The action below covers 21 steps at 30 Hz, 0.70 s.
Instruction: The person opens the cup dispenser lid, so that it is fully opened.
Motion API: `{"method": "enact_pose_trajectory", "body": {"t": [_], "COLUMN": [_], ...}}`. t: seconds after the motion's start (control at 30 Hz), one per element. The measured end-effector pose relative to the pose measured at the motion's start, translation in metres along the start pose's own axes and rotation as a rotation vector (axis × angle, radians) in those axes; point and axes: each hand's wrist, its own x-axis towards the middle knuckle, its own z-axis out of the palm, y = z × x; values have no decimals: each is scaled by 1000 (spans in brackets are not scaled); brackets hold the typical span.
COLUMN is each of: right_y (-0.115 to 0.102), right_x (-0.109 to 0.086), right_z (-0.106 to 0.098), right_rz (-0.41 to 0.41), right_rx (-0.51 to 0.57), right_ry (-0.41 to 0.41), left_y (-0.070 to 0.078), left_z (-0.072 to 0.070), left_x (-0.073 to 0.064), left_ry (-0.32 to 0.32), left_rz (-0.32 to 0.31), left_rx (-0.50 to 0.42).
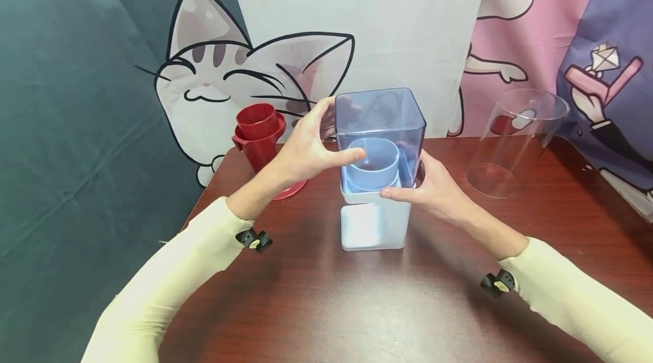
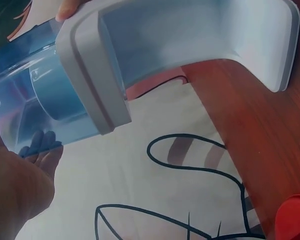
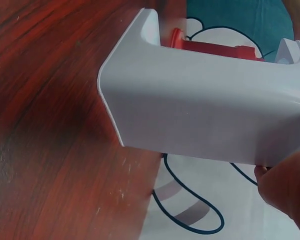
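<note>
A see-through blue square container (image 1: 380,113) stands upright on top of a white stand (image 1: 374,227), and a round light-blue ring (image 1: 374,167) shows through its wall. My left hand (image 1: 311,144) holds the container from the left, thumb across its front and fingers behind the far side. In the left wrist view, fingertips show through the blue wall. My right hand (image 1: 436,187) grips the right side lower down, its thumb along the front where the container meets the white stand. The right wrist view has its fingertips (image 3: 262,172) at the edge of the white body; the other fingers are largely hidden.
A red cup-like piece (image 1: 260,147) on a round red base stands at the back left, partly behind my left forearm. At the back right is a clear cylinder (image 1: 510,150). The brown wooden table (image 1: 316,306) ends against a printed cloth backdrop (image 1: 408,17).
</note>
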Motion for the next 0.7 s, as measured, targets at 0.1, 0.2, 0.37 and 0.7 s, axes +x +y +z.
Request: {"method": "enact_pose_trajectory", "body": {"t": [0.1,0.2,0.37,0.7], "right_y": [0,0,0,-1], "right_x": [0,0,0,0], "right_z": [0,1,1,0], "right_rz": [0,-2,-3,-4], "right_rx": [8,6,5,24], "right_ry": [-2,-4,-5,-5], "left_y": [0,0,0,-4], "left_z": [-2,-4,-5,-3], "left_x": [2,3,4,3], "left_ry": [-2,-5,-7,-6], "left_rz": [-15,-31,-18,103], "left_rx": [21,27,43,87]}}
